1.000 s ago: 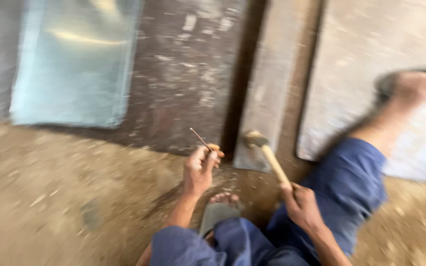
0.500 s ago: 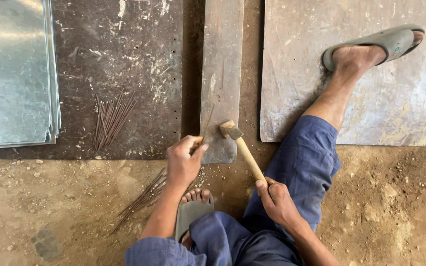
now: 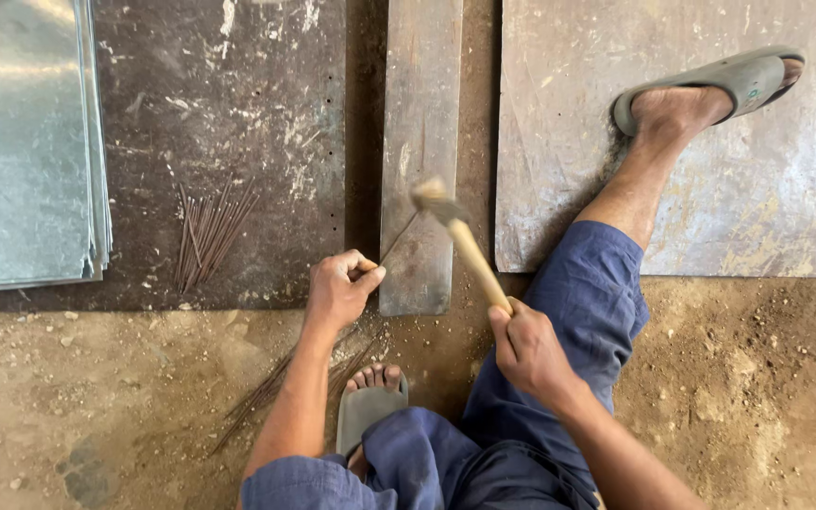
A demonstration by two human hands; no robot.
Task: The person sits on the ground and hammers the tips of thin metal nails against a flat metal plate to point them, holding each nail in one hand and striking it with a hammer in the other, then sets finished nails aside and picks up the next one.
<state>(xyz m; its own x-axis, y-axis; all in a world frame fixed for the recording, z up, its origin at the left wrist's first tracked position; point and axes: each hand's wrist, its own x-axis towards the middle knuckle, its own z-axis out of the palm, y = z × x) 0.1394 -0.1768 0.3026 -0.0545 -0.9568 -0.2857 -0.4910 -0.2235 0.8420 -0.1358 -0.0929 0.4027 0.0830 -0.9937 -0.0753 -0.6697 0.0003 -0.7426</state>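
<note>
- Left hand (image 3: 340, 288): fist closed, thumb and forefinger pinching the near end of a thin metal rod (image 3: 399, 239). The rod is dark, straight and wire-like, slanting up and to the right across the lower part of the plank; it is hard to make out against the wood.
- Right hand (image 3: 526, 345): wrapped tight around the lower end of a hammer (image 3: 460, 238) with a pale, smooth wooden handle. The head is small and blurred (its shape cannot be read), and it sits over the plank just beside the rod's far end; whether it touches I cannot tell.
- Plank (image 3: 419, 142): long, narrow, grey-brown board, worn and scratched, lying between two flat sheets; its top is cut off by the frame.
- Dark sheet (image 3: 238, 94): left of the plank, rusty-black, scuffed with white marks, a row of small holes along its right edge.
- Loose rods (image 3: 210, 231): a fanned bundle of thin brown rods on the dark sheet.
- Shiny sheets (image 3: 21, 142): a stack of grey, galvanised-looking sheets at far left, partly cut off.
- Pale sheet (image 3: 710, 189): right of the plank, dull, stained; a foot in a grey sandal (image 3: 729, 80) rests on it.
- More rods (image 3: 266, 397) lie on the dusty earth floor, partly hidden behind the left forearm.
</note>
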